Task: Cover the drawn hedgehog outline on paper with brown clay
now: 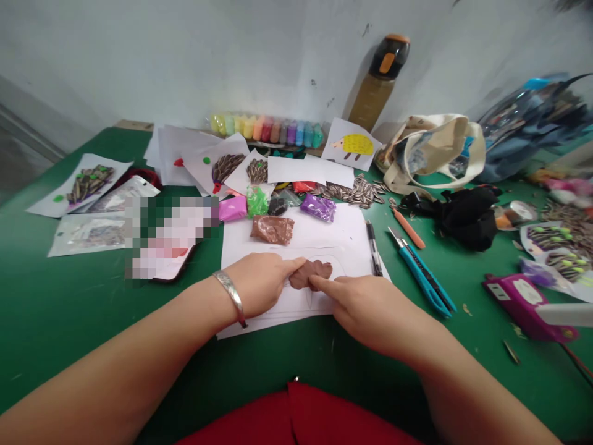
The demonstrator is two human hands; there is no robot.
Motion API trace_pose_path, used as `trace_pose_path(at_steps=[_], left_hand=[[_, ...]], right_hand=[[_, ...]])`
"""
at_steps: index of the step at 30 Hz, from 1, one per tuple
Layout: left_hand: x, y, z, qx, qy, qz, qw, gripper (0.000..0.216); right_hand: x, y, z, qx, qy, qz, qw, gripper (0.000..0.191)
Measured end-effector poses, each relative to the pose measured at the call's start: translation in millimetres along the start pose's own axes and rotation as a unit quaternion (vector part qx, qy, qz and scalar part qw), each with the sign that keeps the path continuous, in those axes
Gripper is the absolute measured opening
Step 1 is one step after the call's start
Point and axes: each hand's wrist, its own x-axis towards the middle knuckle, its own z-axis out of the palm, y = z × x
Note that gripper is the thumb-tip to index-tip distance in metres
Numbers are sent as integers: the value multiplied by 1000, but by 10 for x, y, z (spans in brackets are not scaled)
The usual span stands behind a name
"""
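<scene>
A flattened, uneven piece of brown modelling clay (303, 274) lies on white paper (343, 225) that bears a faint pencil outline. My left hand (262, 281), with a silver bangle at the wrist, touches the clay's upper left part with its stretched index finger. From the other side, my right hand (364, 303) presses its index fingertip on the clay's lower right part. Neither hand grips anything; the other fingers are bent and partly hidden. Just behind the clay sits a brown clay packet (272, 230). A black pen (373, 248) lies along the paper's right edge.
Left of the paper is a phone (171, 247). Teal scissors (424, 272) and an orange tool (407, 227) lie to the right. Sunflower seeds (359, 191), a purple clay packet (318, 207) and a row of coloured clays (273, 130) are behind. A bottle (377, 83) stands by the wall.
</scene>
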Motion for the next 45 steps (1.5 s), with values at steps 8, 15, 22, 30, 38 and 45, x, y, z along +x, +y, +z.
trace_pose_path(at_steps=[8, 15, 22, 30, 38, 45], left_hand=[[9, -8, 5, -4, 7, 8, 1000, 52], [17, -8, 12, -4, 2, 3, 1000, 54], [13, -1, 23, -10, 9, 1, 1000, 52], [11, -7, 24, -8, 8, 4, 1000, 52], [6, 9, 10, -15, 5, -2, 1000, 53], [10, 1, 11, -14, 4, -2, 1000, 53]], right_hand=[[6, -80, 17, -38, 3, -22, 999, 50], [-10, -104, 17, -25, 6, -37, 999, 46], [11, -79, 7, 16, 20, -33, 999, 52], [51, -99, 73, 2, 24, -31, 999, 51], [12, -93, 28, 23, 14, -31, 999, 48], [-47, -5, -83, 23, -11, -20, 999, 55]])
